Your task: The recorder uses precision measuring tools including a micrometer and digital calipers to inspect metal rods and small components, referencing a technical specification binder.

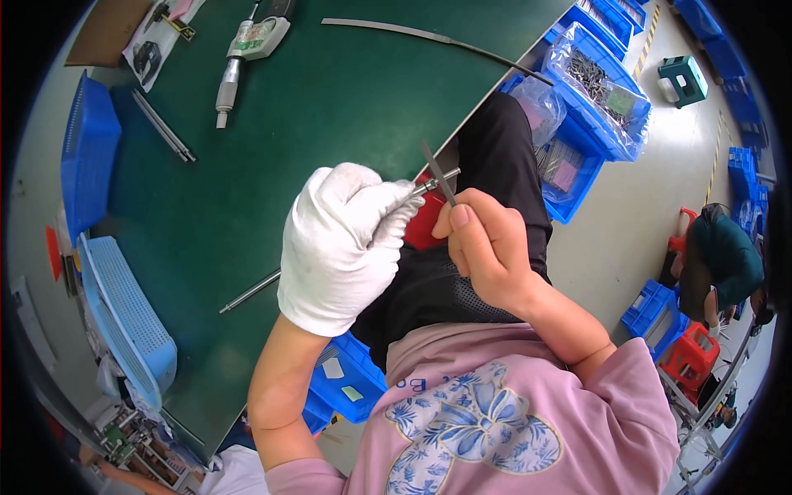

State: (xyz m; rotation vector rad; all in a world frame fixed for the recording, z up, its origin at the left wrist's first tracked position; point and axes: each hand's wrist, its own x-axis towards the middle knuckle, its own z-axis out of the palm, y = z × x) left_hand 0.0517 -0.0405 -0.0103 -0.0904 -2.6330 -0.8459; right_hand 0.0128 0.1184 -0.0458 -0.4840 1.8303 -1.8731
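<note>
My left hand [338,239], in a white glove, is closed around a slim metal rod [250,292]. One end sticks out past the glove's lower left side; what looks like the other end, a stepped tip [427,186], comes out by the fingertips. My bare right hand [493,243] pinches a thin, dark, flat file [437,172] between thumb and fingers. The file crosses the rod's tip and seems to touch it. Both hands are above my lap at the edge of the green table [272,198]. The glove hides the rod's middle.
On the table lie a micrometer [231,82], a pair of rods [163,124] and a long thin metal strip [396,29]. Blue baskets [132,322] line its left side. Blue bins [590,91] of metal parts stand at right. Another person [726,256] is at far right.
</note>
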